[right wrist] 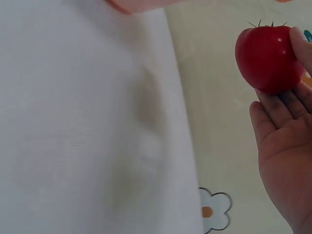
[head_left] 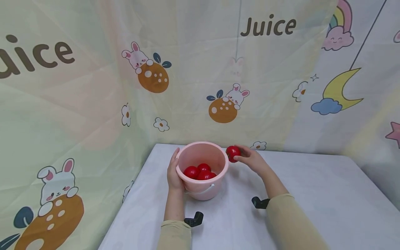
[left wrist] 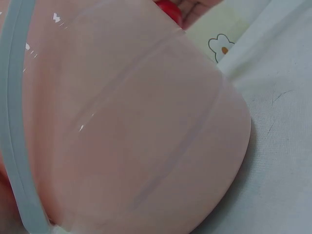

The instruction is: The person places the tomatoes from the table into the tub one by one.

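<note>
A pink bucket (head_left: 203,189) with a pale handle (head_left: 200,191) stands on the white-covered table, its mouth facing up. Several red tomatoes (head_left: 204,174) lie inside it. Against the bucket's left side rests my left hand (head_left: 175,175), its fingers stretched along the outside just under the rim. My right hand (head_left: 251,160) pinches another tomato (head_left: 233,153) between thumb and fingers, right beside the bucket's right rim. The right wrist view shows this tomato (right wrist: 269,58) with its green stem end upward. Bucket wall (left wrist: 141,112) fills most of the left wrist view.
The table (head_left: 312,201) extends to the right and toward me. Behind it and to the left hangs a printed cloth (head_left: 193,69) with rabbits, flowers and lettering. Each wrist carries a small black device, one on the left (head_left: 194,219) and one on the right (head_left: 260,202).
</note>
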Demonstrator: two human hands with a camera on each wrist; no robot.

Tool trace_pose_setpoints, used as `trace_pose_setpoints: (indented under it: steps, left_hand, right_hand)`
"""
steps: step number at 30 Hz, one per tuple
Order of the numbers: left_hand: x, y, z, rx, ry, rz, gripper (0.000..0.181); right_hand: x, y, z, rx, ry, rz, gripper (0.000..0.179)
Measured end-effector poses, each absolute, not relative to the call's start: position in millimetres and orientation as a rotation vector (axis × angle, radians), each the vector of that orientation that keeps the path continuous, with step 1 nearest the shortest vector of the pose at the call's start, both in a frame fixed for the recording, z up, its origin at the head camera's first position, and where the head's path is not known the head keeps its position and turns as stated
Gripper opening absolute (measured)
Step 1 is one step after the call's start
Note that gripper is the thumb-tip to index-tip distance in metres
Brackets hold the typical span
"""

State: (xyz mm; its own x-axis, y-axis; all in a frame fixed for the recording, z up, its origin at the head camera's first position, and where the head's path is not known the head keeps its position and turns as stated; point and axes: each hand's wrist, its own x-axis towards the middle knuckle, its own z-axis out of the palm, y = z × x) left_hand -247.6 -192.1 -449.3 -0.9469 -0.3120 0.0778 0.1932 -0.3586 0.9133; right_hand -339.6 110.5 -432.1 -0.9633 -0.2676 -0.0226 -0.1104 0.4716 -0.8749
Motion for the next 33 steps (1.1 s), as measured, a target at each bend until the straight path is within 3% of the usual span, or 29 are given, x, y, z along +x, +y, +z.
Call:
trace_pose_setpoints:
  steps: [14,33]
  left_hand:
    - [-248.4,-193.1,-450.5,0.155,-1.580,-2.352,0.043]
    - [-248.7,-193.2,-450.2,0.160,-1.574,-2.379,0.044]
  right_hand:
    - [-350.4,113.6,-372.5,-0.505,2.572,-1.569,0.083]
    - [-351.0,78.1,-310.7,-0.796,2.470,-1.469,0.068]
